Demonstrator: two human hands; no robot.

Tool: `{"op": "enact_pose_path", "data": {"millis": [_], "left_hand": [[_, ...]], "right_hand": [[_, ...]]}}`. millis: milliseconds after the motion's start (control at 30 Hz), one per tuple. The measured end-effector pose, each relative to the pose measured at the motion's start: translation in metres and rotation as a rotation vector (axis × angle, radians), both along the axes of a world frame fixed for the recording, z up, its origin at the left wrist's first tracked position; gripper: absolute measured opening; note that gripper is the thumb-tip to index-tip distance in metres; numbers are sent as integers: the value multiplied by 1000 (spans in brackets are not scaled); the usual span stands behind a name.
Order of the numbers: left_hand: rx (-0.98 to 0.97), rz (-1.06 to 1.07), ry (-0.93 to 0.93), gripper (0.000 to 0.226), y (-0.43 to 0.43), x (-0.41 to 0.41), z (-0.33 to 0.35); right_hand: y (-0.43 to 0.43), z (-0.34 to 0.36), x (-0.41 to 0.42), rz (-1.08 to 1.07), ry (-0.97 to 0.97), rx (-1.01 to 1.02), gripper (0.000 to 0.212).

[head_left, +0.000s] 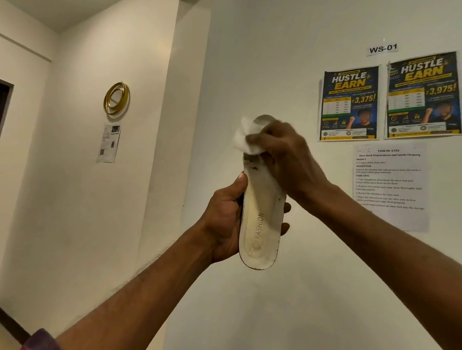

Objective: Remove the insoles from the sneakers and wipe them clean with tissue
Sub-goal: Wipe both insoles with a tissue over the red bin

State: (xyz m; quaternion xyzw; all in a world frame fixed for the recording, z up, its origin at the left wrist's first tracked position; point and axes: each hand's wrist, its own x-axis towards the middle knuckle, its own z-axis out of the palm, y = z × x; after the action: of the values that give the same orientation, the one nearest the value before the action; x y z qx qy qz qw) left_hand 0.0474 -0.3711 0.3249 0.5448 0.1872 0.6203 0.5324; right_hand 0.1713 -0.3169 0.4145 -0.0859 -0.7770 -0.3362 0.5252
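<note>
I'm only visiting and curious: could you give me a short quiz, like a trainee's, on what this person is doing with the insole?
1. True or false: the left hand grips the insole by its lower half.
2. What does the right hand hold against the insole's top end? A sponge; B tissue; C brush.
3. Fill in: the word printed on the insole is ____.
Key: 1 true; 2 B; 3 FASHION.
</note>
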Motion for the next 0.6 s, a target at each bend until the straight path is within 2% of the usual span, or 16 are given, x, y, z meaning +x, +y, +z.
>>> {"op": "enact_pose_path", "data": {"millis": [67,200,300,333,433,533,600], "left_hand": [[4,-6,-29,61,2,-2,0],[8,11,-27,61,2,-4,0],[30,20,-68,57,6,-7,-3],[38,23,-76,57,7,-9,-2],[59,29,-99,53,5,-9,0],[106,28,-148,47,6,-10,2],[116,24,-155,49,6,-14,4]], "right_hand": [[-1,-9,-5,-18,-128,58,27],[2,-14,-5,87,62,-37,25],[1,-31,-10,50,-99,10,25],[3,-32,-10,64,-106,13,26],[6,-33,-11,163,43,-105,22],[1,-40,-15,130,-93,-76,19],[2,-39,-14,152,-84,-46,21]]}}
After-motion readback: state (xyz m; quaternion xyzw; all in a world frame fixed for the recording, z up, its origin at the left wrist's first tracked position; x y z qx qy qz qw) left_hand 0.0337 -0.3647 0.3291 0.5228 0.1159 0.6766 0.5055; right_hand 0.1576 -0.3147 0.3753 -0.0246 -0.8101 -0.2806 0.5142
